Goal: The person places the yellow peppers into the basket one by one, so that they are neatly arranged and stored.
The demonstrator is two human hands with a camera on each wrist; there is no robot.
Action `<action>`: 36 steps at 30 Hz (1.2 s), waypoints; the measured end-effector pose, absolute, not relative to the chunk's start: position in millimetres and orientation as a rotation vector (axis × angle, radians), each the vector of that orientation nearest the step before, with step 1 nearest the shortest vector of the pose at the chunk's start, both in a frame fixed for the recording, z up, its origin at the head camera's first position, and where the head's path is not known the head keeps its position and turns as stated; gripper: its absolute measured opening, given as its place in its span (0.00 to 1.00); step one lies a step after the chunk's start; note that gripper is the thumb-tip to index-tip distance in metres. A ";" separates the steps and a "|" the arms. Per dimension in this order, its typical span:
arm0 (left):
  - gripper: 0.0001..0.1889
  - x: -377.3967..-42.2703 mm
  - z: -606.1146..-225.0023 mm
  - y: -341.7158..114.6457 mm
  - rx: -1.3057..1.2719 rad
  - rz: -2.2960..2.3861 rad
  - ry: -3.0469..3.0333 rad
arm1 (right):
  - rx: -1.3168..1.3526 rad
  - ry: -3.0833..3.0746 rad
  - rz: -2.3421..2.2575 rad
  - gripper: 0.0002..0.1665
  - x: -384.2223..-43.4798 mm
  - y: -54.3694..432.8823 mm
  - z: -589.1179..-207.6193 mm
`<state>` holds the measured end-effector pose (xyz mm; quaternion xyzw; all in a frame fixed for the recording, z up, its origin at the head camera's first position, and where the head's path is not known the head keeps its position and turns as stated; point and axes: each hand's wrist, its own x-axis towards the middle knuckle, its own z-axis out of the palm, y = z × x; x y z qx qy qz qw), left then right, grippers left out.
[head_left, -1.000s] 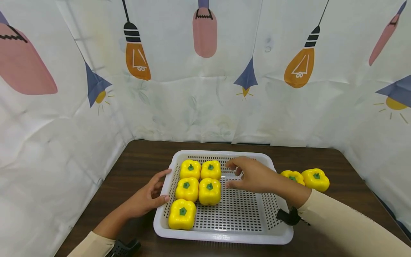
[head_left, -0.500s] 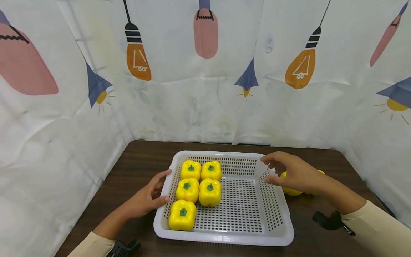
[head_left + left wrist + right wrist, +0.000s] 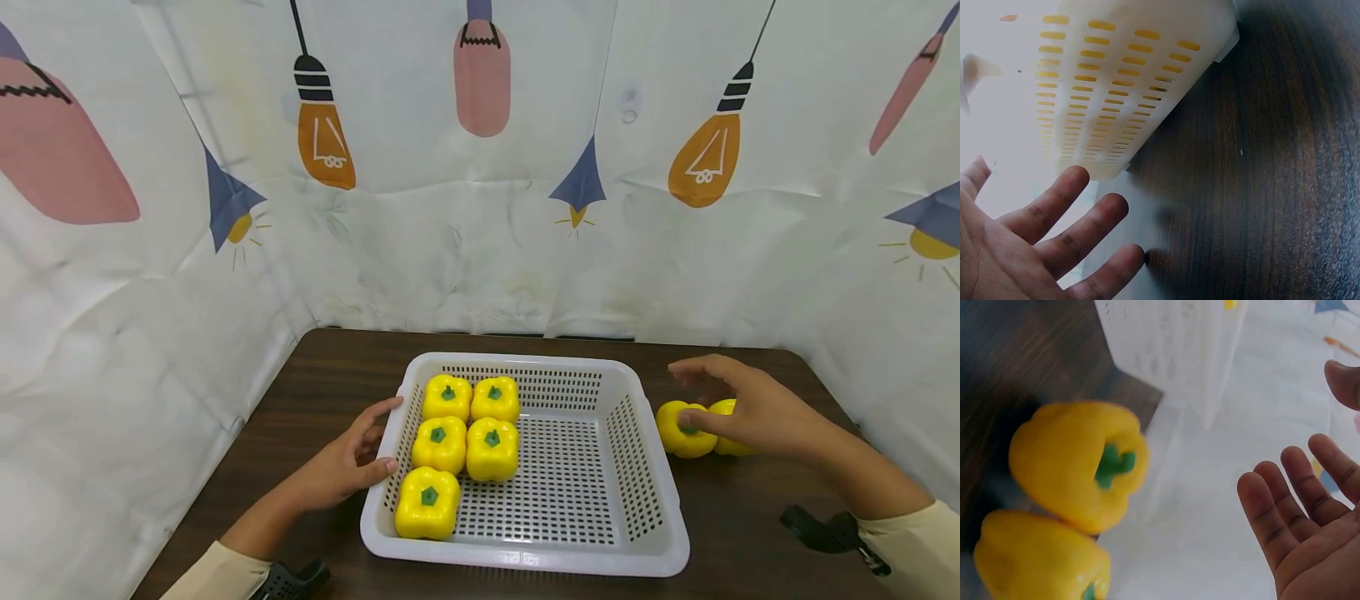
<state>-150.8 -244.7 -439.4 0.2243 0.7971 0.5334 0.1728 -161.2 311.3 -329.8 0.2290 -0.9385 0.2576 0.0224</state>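
In the head view a white perforated basket (image 3: 570, 560) stands on the dark table. Several yellow bell peppers (image 3: 492, 450) with green stems sit in its left half, the right half showing bare holes. My left hand (image 3: 348, 458) touches the basket's left rim with its fingertips and thumb, fingers relaxed. My right hand (image 3: 750, 408) hovers over two more yellow peppers on the table right of the basket, a nearer pepper (image 3: 681, 437) and a partly hidden pepper (image 3: 731, 446). In the right wrist view the fingers (image 3: 1260, 500) are spread loosely, apart from both peppers (image 3: 1063, 465).
The dark wood table (image 3: 337, 375) ends at the back against a white curtain (image 3: 420, 250) printed with bulbs and lamps. The curtain also runs along both sides. Black wrist straps (image 3: 821, 533) sit on both forearms.
My right hand, holding nothing, has moved right from above the basket, past its right rim, to over the two loose peppers. My left hand stays at the left rim.
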 end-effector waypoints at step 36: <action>0.45 -146.5 -434.8 -243.4 0.632 1.513 2.267 | 0.542 -3.040 0.724 0.41 -169.1 415.7 -371.1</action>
